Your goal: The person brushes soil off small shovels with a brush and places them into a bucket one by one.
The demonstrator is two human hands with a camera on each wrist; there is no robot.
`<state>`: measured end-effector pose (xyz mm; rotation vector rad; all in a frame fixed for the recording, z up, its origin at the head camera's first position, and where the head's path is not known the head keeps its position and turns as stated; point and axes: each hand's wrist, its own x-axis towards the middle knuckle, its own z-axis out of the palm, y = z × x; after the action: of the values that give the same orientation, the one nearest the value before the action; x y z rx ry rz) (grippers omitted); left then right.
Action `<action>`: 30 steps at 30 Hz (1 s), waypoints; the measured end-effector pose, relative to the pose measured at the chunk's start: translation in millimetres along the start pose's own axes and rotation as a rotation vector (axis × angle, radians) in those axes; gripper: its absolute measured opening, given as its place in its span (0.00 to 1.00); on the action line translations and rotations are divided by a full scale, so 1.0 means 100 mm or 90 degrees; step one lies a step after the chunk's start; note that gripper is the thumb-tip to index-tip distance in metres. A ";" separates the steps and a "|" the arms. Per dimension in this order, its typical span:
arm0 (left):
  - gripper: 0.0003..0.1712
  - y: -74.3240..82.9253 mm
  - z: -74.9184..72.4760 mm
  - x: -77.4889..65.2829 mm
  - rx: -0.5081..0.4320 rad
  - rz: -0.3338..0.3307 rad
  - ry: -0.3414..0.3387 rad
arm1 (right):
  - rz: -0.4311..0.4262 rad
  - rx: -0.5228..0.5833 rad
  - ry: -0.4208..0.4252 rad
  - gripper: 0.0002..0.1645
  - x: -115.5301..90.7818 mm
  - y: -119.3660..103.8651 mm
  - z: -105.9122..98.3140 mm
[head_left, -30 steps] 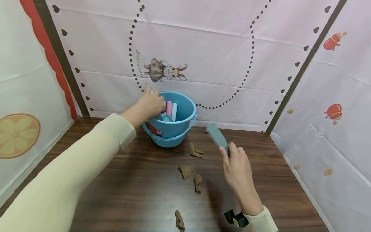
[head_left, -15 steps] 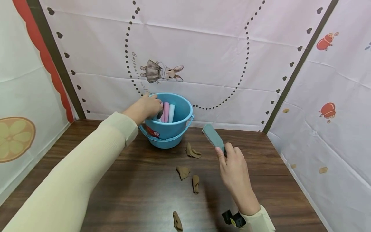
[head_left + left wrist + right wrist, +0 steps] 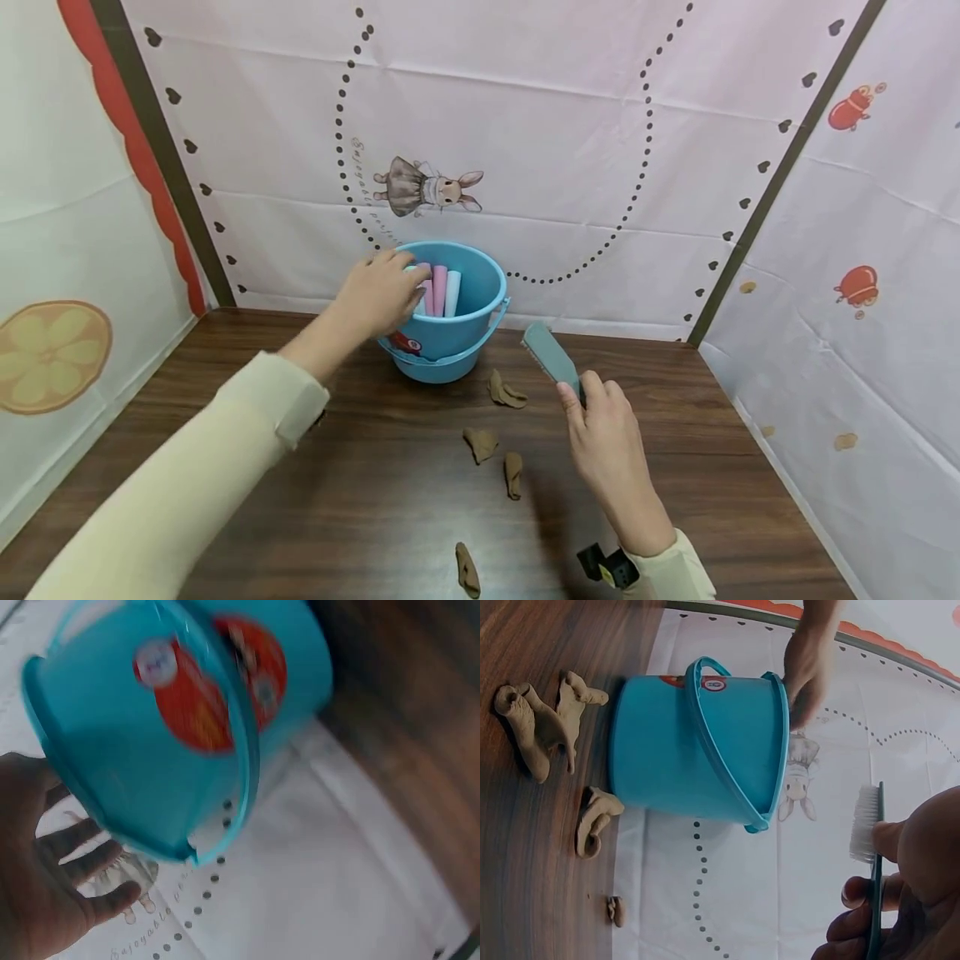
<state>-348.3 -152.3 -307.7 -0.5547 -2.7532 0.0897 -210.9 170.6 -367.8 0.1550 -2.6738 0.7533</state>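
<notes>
A blue bucket (image 3: pixel 442 337) stands at the back of the table with pink and pale blue rolls (image 3: pixel 439 290) upright inside. My left hand (image 3: pixel 377 293) is over the bucket's left rim; in the left wrist view its fingers are spread, with nothing between them. A flat grey-green brush (image 3: pixel 553 357) is gripped by its handle in my right hand (image 3: pixel 613 442), held up right of the bucket. White bristles (image 3: pixel 865 825) show on it in the right wrist view. Several curled brown clay-like pieces (image 3: pixel 481 444) lie between the bucket and the table's near side.
The brown wooden table (image 3: pixel 360 517) is enclosed by printed cloth walls (image 3: pixel 570 150) at the back and both sides. The bucket's handle (image 3: pixel 450 360) hangs down its front. A small black device (image 3: pixel 609 568) is worn on my right wrist.
My left hand has drawn back from inside the bucket toward its left rim, its fingers loosening. The right hand with the brush has stayed almost in place.
</notes>
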 end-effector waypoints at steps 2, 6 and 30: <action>0.25 0.11 0.03 -0.19 -0.046 -0.023 0.064 | -0.006 -0.003 -0.001 0.23 0.00 0.00 0.01; 0.26 0.40 0.09 -0.66 -0.133 -0.004 0.201 | -0.012 -0.005 -0.006 0.22 0.00 -0.01 0.02; 0.30 1.12 0.39 -1.50 -0.227 0.079 0.193 | -0.016 -0.030 -0.033 0.14 -0.09 0.06 0.09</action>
<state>-189.4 -106.8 -404.4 -0.7615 -2.4453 -0.4296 -207.0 171.6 -381.0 0.1988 -2.7304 0.6864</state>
